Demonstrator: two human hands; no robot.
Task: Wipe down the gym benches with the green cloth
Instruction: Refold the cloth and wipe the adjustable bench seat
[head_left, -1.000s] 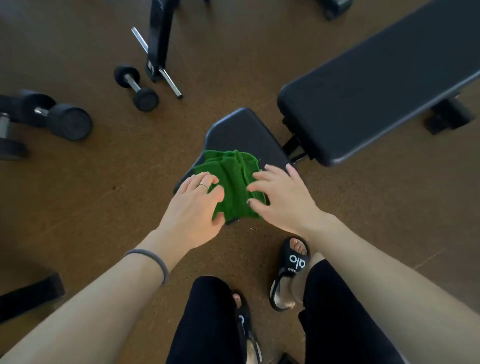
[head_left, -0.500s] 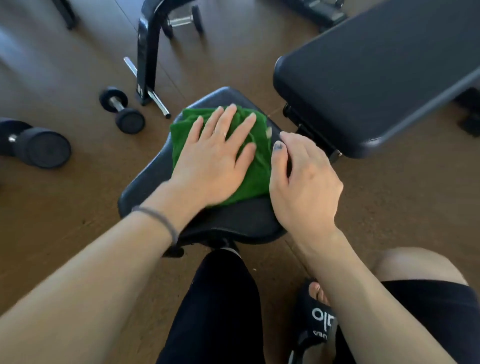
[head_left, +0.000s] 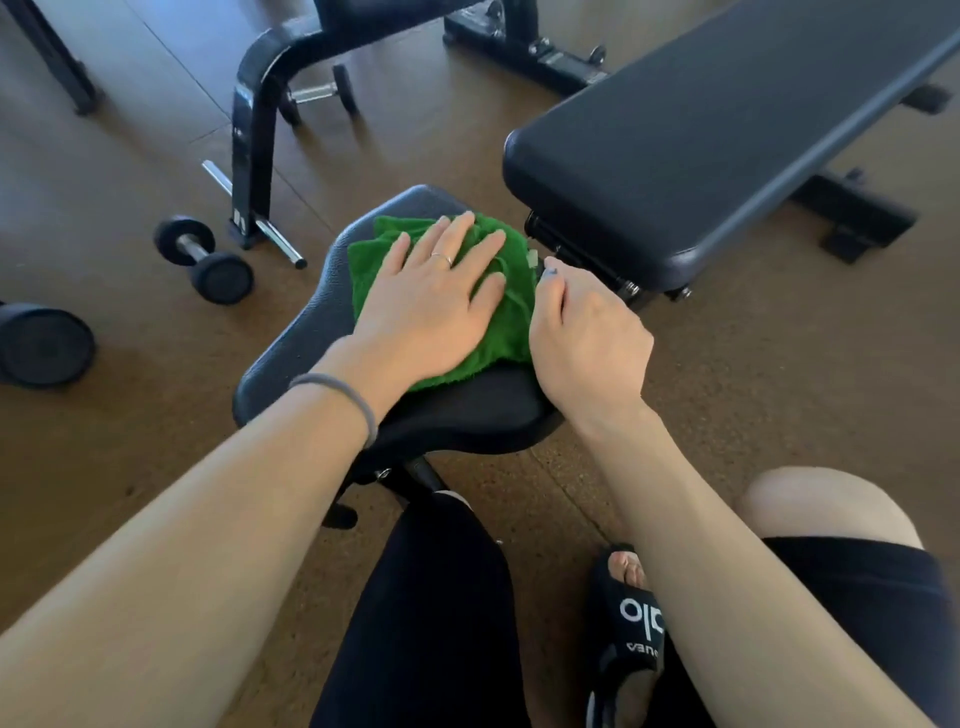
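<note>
The green cloth lies bunched on the black seat pad of the gym bench. My left hand presses flat on the cloth with its fingers spread. Just right of the cloth, my right hand sits at the seat's right edge. Its fingers curl down over that edge out of sight, and the thumb points forward along the cloth. Beyond the seat to the right, the bench's long black backrest pad stretches away.
A small dumbbell and a bigger one lie on the brown floor at left. A black machine frame stands behind them, another base at the top. My legs and a black sandal are below the seat.
One second ago both hands held the cloth at the seat's near end. Now my left hand lies flat on it further up the seat, and my right hand has shifted to the seat's right edge.
</note>
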